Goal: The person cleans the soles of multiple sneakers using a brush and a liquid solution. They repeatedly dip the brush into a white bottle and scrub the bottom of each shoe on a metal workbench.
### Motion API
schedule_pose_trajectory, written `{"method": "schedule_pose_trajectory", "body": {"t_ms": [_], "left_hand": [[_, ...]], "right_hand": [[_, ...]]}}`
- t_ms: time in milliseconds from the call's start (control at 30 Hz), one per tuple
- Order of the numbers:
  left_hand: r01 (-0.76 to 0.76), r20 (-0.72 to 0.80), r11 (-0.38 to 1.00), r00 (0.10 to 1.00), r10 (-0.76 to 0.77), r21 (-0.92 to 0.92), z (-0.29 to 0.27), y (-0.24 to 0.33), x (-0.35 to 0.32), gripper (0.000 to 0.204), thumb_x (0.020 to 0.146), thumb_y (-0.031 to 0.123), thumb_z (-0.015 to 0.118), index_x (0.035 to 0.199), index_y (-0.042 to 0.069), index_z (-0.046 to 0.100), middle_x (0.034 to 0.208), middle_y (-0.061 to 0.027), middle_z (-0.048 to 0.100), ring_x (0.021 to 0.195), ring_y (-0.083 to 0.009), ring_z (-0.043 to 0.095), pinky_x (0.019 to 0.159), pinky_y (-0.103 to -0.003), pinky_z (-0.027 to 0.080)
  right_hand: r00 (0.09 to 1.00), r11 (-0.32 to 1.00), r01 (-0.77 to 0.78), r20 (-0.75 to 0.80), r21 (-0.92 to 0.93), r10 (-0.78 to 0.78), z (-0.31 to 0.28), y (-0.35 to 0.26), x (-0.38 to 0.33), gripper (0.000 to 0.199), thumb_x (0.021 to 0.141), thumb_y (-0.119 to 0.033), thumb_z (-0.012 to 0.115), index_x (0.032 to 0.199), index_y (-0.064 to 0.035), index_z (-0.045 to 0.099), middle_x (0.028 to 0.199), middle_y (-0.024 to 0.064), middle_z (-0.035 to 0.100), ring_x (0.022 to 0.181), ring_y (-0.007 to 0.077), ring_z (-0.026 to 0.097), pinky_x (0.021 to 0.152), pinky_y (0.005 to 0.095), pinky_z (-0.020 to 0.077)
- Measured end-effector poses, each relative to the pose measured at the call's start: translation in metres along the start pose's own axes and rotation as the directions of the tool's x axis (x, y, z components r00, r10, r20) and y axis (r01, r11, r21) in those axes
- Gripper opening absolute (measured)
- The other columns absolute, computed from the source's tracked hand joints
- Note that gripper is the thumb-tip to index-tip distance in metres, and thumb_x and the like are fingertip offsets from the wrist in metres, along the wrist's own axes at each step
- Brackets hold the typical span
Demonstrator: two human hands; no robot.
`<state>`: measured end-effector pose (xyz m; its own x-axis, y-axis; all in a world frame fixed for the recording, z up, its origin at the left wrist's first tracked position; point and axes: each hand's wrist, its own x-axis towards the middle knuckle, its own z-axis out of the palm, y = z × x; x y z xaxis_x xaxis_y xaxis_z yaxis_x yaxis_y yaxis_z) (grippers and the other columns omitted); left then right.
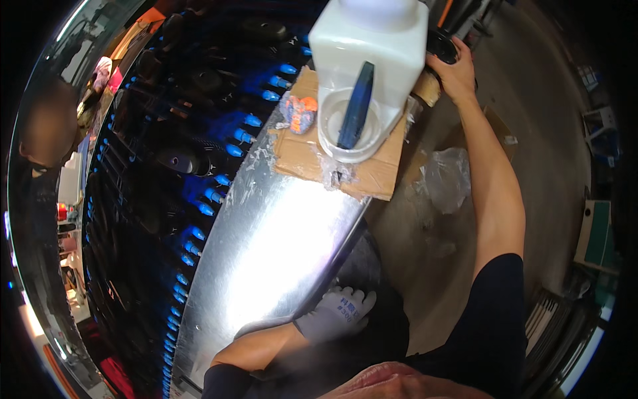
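Grey-gloved left hand (335, 311) flat on steel edge (279, 246), right hand (455, 70) grip unclear behind white jug (372, 40)

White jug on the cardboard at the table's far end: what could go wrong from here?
1. The white jug stands on cardboard overhanging the metal table; it could tip.
2. The right hand reaches past it to a black round part and may knock it.
3. The blue tool in its funnel could fall out.

The scene is dim overall, with a harsh white glare burning out the curved metal surface (279, 246) at the centre. Blue points of light glow in the dark left half. Fisheye bending warps straight edges, and the rim falls to black.
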<state>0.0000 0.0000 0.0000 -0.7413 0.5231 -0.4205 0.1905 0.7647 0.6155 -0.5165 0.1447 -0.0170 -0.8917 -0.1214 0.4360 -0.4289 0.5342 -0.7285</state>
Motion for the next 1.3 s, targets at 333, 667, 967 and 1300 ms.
{"method": "schedule_pose_trajectory", "body": {"t_ms": [333,667,967,1300], "left_hand": [[-0.011,-0.083,1.0,0.996,0.009,-0.023,0.003,-0.017,0.001,0.055,0.093,0.034,0.064,0.14,0.006,0.056,0.103,-0.0131,0.064,0.095,-0.0305,0.065,0.102,-0.058,0.045],[-0.043,-0.154,0.993,0.986,0.06,0.111,0.009,-0.018,0.0,0.057,0.087,0.035,0.066,0.134,0.004,0.061,0.103,-0.0147,0.067,0.091,-0.0301,0.066,0.083,-0.047,0.052],[-0.044,-0.028,0.994,0.999,0.047,0.098,-0.003,-0.02,-0.003,0.058,0.092,0.038,0.062,0.139,0.005,0.055,0.118,-0.0162,0.066,0.107,-0.032,0.065,0.092,-0.051,0.051],[-0.045,0.144,0.996,0.989,0.034,0.071,-0.018,-0.016,0.0,0.064,0.097,0.043,0.059,0.148,0.006,0.05,0.127,-0.0174,0.064,0.117,-0.033,0.063,0.096,-0.045,0.051]], "right_hand": [[0.998,0.998,0.041,-0.047,-0.041,-0.043,0.037,0.009,0.038,0.104,0.073,-0.049,0.087,0.154,-0.0019,0.041,0.146,0.0232,0.058,0.134,0.0358,0.057,0.111,0.0417,0.0448],[0.999,0.969,0.015,0.045,-0.246,-0.004,0.031,-0.019,0.038,0.108,0.078,-0.052,0.083,0.156,0.0036,0.034,0.143,0.0299,0.058,0.134,0.0417,0.057,0.111,0.0439,0.0449],[1.0,0.958,-0.025,0.025,0.287,0.019,-0.003,-0.011,0.018,0.117,0.075,-0.037,0.093,0.156,0.0122,0.024,0.153,0.0326,0.045,0.145,0.0355,0.046,0.116,0.0415,0.0419],[0.951,0.892,-0.303,0.045,0.336,0.307,-0.074,0.044,-0.258,0.011,0.1,-0.018,0.067,0.095,-0.0084,0.068,0.074,-0.0011,0.062,0.06,0.0095,0.057,0.053,0.0268,0.0427]]}}
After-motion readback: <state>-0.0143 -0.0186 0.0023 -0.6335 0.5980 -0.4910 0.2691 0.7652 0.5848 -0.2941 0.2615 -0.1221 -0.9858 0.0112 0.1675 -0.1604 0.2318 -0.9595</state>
